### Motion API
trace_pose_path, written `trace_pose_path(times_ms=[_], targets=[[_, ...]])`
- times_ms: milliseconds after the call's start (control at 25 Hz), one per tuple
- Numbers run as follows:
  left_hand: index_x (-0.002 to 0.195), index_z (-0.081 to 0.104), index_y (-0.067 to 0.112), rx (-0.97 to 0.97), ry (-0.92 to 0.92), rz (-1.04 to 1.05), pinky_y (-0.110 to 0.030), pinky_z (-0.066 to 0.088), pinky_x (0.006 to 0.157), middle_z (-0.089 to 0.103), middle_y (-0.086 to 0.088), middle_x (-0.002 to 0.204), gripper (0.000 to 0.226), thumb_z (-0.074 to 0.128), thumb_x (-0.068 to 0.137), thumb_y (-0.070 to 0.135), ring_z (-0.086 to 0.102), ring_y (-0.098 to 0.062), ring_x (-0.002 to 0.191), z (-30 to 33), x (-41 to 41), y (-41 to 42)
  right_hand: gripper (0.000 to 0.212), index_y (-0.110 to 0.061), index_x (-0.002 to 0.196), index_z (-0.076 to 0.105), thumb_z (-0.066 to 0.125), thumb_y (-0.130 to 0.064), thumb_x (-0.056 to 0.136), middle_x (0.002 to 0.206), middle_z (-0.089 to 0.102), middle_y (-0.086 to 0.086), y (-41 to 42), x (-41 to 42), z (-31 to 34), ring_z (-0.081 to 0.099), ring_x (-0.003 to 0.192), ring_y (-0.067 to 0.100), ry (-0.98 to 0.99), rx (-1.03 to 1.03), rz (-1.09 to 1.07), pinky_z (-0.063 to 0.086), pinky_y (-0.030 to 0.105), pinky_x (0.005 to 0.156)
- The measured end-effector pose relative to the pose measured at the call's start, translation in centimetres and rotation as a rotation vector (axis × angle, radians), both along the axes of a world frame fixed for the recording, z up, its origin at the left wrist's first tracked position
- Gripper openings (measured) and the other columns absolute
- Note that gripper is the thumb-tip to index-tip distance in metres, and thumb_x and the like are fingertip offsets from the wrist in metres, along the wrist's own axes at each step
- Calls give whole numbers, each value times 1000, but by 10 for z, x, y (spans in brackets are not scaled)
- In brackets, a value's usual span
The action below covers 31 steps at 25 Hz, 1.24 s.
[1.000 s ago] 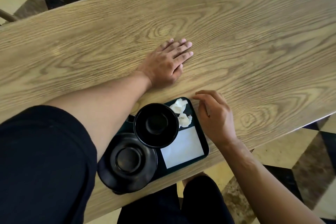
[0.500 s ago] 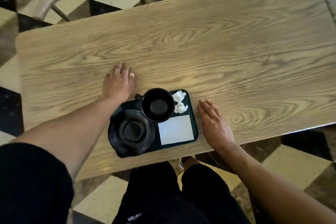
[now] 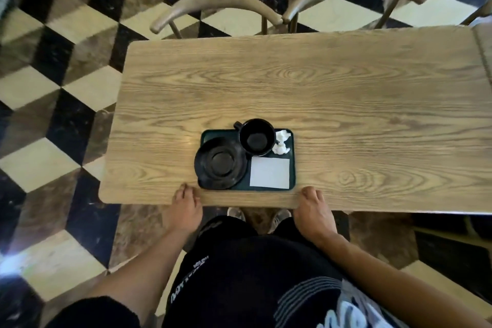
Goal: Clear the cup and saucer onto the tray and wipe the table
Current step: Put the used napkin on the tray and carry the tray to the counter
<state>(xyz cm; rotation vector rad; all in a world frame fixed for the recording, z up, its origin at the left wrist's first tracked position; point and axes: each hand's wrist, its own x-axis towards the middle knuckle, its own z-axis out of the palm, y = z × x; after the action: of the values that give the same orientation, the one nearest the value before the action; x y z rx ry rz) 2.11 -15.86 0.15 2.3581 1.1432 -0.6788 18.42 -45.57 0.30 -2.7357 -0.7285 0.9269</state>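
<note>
A dark green tray [image 3: 292,162] lies near the front edge of the wooden table [image 3: 332,104]. On it stand a black cup [image 3: 257,137], empty and upright, and a black saucer [image 3: 219,164] at its left. Crumpled white tissue [image 3: 281,141] and a flat white napkin [image 3: 270,172] fill the tray's right side. My left hand [image 3: 185,209] rests at the table's front edge, left of the tray, holding nothing. My right hand [image 3: 314,212] rests at the same edge, right of the tray, also holding nothing.
Two wooden chairs [image 3: 279,17] stand pushed in at the far side of the table. A checkered tile floor [image 3: 64,82] surrounds it. Another table's edge [image 3: 484,45] touches the right end.
Both hands have drawn back from the tabletop to its front edge. The view has pulled back and up, so the whole table and the chairs now show.
</note>
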Motion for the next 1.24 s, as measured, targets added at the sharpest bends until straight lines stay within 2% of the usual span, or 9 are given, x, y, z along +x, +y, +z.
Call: trace_pose_path(times_ms=[120, 240, 360, 520, 680, 840, 1000, 1080, 1240], targets=[[126, 59, 8, 76, 34, -127, -45, 43, 97, 57, -11, 133, 38, 52, 96, 30, 54, -31, 123, 0, -14, -32, 30, -10, 116, 69, 47, -21, 99, 122, 62, 10, 8, -11, 7, 55, 113, 29, 79, -45, 96, 48, 39, 98], [110, 66, 13, -72, -37, -202, -39, 47, 92, 62, -6, 118, 26, 48, 98, 27, 59, -26, 113, 0, -10, -45, 25, -10, 108, 71, 50, -20, 98, 117, 70, 11, 23, -12, 7, 67, 103, 27, 195, -84, 56, 56, 37, 88], [107, 66, 12, -207, -20, -221, -36, 47, 88, 66, -6, 117, 25, 46, 99, 25, 60, -25, 110, 0, -2, -40, 26, -9, 111, 71, 54, -25, 99, 118, 71, 11, 32, -20, 5, 68, 107, 29, 325, -173, 54, 53, 37, 86], [105, 65, 14, -312, 160, -254, -35, 45, 80, 71, -8, 114, 23, 47, 99, 26, 64, -28, 106, -5, 1, -40, 22, -16, 91, 73, 57, -28, 100, 99, 73, 3, 25, -21, -1, 68, 91, 22, 409, -262, 38, 52, 33, 77], [90, 58, 17, -317, 174, -226, -35, 43, 76, 72, -11, 109, 19, 45, 99, 26, 65, -29, 102, -9, -3, -29, 23, -17, 89, 71, 58, -35, 96, 93, 67, 2, 28, -20, 0, 62, 85, 19, 403, -294, -32, 48, 31, 75], [105, 66, 8, -308, 192, -190, -36, 47, 86, 71, -13, 114, 28, 44, 100, 26, 64, -31, 107, -11, -4, -18, 25, -14, 94, 71, 55, -33, 96, 103, 70, 8, 42, -20, 1, 58, 84, 20, 393, -293, -26, 44, 29, 74], [99, 64, 10, -309, 160, -186, -37, 49, 84, 71, -12, 110, 25, 45, 100, 26, 64, -29, 102, -9, -2, -14, 23, -22, 73, 58, 57, -31, 95, 84, 62, -2, 49, -16, 2, 52, 66, 8, 372, -297, -22, 40, 25, 63], [94, 64, 13, -307, 138, -174, -37, 49, 81, 71, -10, 105, 22, 47, 99, 27, 65, -27, 97, -7, -1, -12, 26, -25, 69, 56, 59, -31, 94, 76, 59, -5, 50, -16, 3, 52, 65, 7, 381, -284, -51, 40, 24, 57], [81, 61, 19, -294, 74, -61, -33, 44, 62, 67, 0, 85, 22, 49, 97, 30, 62, -19, 77, -8, -4, 0, 22, -12, 89, 69, 53, -26, 97, 96, 69, 8, 51, -13, 4, 62, 82, 21, 345, -280, -93, 47, 28, 71]])
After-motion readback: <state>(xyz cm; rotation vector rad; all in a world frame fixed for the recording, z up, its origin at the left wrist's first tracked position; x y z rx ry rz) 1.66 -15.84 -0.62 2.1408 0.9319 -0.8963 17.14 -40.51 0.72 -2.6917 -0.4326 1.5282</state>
